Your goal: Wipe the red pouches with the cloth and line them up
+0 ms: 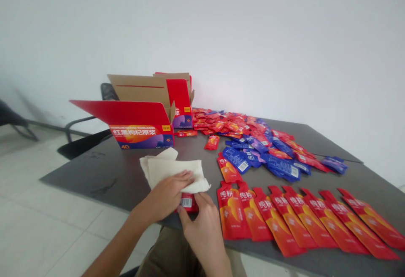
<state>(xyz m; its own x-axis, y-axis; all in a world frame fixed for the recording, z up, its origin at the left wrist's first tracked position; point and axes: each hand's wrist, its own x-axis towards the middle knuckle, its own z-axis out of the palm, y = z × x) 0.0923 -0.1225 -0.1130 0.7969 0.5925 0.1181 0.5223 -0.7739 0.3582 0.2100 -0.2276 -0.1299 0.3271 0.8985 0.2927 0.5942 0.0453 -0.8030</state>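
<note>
My left hand [169, 194] presses down on a folded cream cloth [172, 169], fingers bent over its near edge. Beneath the cloth's edge lies a red pouch [186, 202] with a white barcode label showing; the rest of it is covered. My right hand [204, 222] grips that pouch at its right side, thumb on the near edge and fingertips by the cloth. Just right of my hands, several red and orange pouches [264, 213] lie in an overlapping, fanned row along the table's near edge.
Two open red and blue cartons [142, 135] [182, 95] stand at the back left. A heap of red and blue pouches [249, 133] spreads across the back and middle of the grey table [120, 171]. Black chairs [82, 144] stand left, near the white wall.
</note>
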